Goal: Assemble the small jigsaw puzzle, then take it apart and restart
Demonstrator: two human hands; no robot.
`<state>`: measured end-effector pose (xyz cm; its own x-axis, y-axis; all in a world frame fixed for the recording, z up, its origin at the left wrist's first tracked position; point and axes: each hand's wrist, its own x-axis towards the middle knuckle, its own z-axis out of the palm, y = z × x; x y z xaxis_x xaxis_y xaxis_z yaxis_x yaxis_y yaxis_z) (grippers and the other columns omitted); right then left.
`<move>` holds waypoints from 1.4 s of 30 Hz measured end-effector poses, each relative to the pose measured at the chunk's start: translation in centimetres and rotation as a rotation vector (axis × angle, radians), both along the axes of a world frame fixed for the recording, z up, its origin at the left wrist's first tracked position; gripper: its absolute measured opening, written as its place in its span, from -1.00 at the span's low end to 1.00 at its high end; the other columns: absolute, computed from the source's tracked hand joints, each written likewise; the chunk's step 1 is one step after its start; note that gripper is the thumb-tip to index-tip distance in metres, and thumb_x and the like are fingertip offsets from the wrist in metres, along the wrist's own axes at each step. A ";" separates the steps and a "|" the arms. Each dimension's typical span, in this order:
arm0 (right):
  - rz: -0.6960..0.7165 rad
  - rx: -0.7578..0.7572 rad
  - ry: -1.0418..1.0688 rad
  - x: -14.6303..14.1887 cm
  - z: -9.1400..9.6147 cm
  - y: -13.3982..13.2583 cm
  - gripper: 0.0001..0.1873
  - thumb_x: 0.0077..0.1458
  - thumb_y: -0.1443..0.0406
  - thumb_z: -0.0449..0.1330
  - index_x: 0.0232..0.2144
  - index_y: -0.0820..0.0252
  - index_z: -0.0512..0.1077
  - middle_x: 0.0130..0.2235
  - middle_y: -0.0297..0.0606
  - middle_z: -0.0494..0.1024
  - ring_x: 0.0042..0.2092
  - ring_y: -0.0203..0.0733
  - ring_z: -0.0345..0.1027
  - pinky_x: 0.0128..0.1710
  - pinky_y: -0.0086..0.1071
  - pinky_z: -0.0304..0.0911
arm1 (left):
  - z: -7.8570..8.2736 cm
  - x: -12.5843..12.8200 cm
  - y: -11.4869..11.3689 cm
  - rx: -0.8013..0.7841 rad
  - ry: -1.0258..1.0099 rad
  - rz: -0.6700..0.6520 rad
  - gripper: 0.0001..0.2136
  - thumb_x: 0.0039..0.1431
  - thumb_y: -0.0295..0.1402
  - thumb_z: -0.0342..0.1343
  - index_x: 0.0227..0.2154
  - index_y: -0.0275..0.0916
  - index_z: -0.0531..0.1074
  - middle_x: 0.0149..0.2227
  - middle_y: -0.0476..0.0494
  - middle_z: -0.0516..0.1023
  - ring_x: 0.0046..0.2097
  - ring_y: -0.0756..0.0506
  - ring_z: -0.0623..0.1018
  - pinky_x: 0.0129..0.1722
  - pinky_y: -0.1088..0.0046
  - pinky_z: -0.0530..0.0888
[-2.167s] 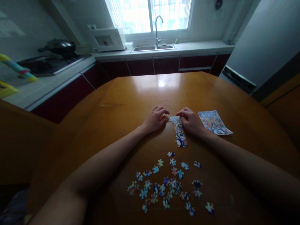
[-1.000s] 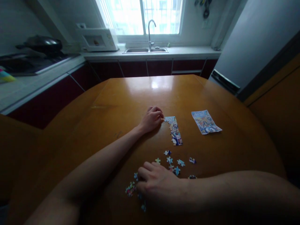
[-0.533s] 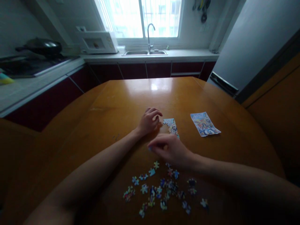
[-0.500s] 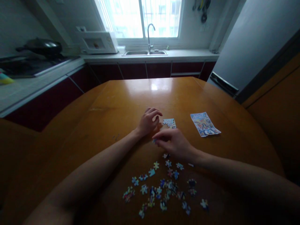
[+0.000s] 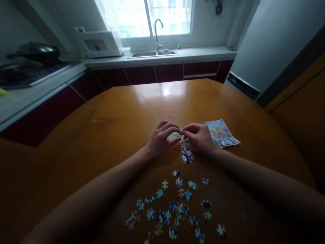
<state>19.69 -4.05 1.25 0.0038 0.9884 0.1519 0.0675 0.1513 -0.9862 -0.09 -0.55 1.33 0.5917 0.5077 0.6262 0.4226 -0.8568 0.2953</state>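
So it's a dim kitchen with a bright curtained window (image 5: 170, 18) at the back and a big glossy orange-brown wooden table (image 5: 142, 110) up front. What's changed: the right hand (image 5: 201, 138) has come up from just above the loose, multicoloured cardboard jigsaw pieces (image 5: 172, 205) to the strip's far end, so the work looks to be at fitting now, not picking. Its thumb and forefinger are pinched nearly together on a small pale-blue jigsaw piece (image 5: 181, 130). The left hand (image 5: 163, 138) has thumb and forefinger curved apart right there; can't tell if it grips anything. The narrow, busily printed joined puzzle strip (image 5: 187, 154) lies flat between and below the hands, knobbly along its left edge, dark blue and white nearest the wearer, far end partly covered.
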 end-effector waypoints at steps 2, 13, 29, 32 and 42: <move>0.011 -0.008 0.003 -0.1 0.2 0.0 -0.77 -0.09 0.17 0.42 -0.41 0.20 0.58 -0.39 -0.20 0.65 -0.34 -0.16 0.53 -0.30 -0.26 0.44 | -0.1 0.0 0.1 0.014 -0.014 -0.019 -0.90 0.24 -0.29 0.22 -0.22 -0.14 0.48 -0.20 -0.06 0.60 -0.12 -0.09 0.48 -0.06 0.30 0.46; -0.099 0.174 -0.208 0.9 -0.9 1.0 -0.82 0.16 0.28 0.18 -0.32 0.20 0.57 -0.35 -0.23 0.63 -0.34 -0.20 0.47 -0.36 -0.32 0.32 | -0.2 -0.8 0.9 0.024 -0.014 -0.012 -0.93 0.21 -0.37 0.21 -0.25 -0.15 0.54 -0.26 -0.05 0.61 -0.17 -0.09 0.47 -0.11 0.33 0.44; 0.043 0.261 -0.671 1.2 -1.2 0.6 -0.75 0.10 0.48 0.19 -0.41 0.10 0.64 -0.27 -0.21 0.49 -0.17 -0.14 0.37 -0.11 -0.24 0.31 | -0.5 -1.5 1.5 -0.126 0.138 -0.032 -0.90 0.22 -0.30 0.22 -0.38 -0.12 0.59 -0.27 -0.02 0.63 -0.19 -0.09 0.44 -0.11 0.32 0.36; 0.044 0.263 -0.687 1.2 -1.3 0.6 -0.75 0.10 0.48 0.20 -0.40 0.10 0.64 -0.27 -0.21 0.48 -0.17 -0.14 0.36 -0.11 -0.23 0.31 | -0.5 -1.4 1.6 -0.138 0.145 -0.045 -0.90 0.23 -0.30 0.21 -0.38 -0.12 0.60 -0.27 -0.03 0.63 -0.19 -0.09 0.43 -0.11 0.32 0.36; 0.045 0.268 -0.711 1.2 -1.2 0.6 -0.77 0.12 0.46 0.21 -0.38 0.11 0.64 -0.26 -0.20 0.48 -0.15 -0.14 0.36 -0.10 -0.25 0.30 | -0.9 -1.5 1.8 -0.142 0.157 -0.056 -0.91 0.23 -0.30 0.21 -0.36 -0.09 0.61 -0.27 -0.02 0.63 -0.19 -0.10 0.43 -0.11 0.32 0.36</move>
<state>20.85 -3.47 0.02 -0.2246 0.9141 0.3377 0.6610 0.3975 -0.6364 -1.61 1.21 0.45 0.7064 0.5476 0.4485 0.4258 -0.8349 0.3487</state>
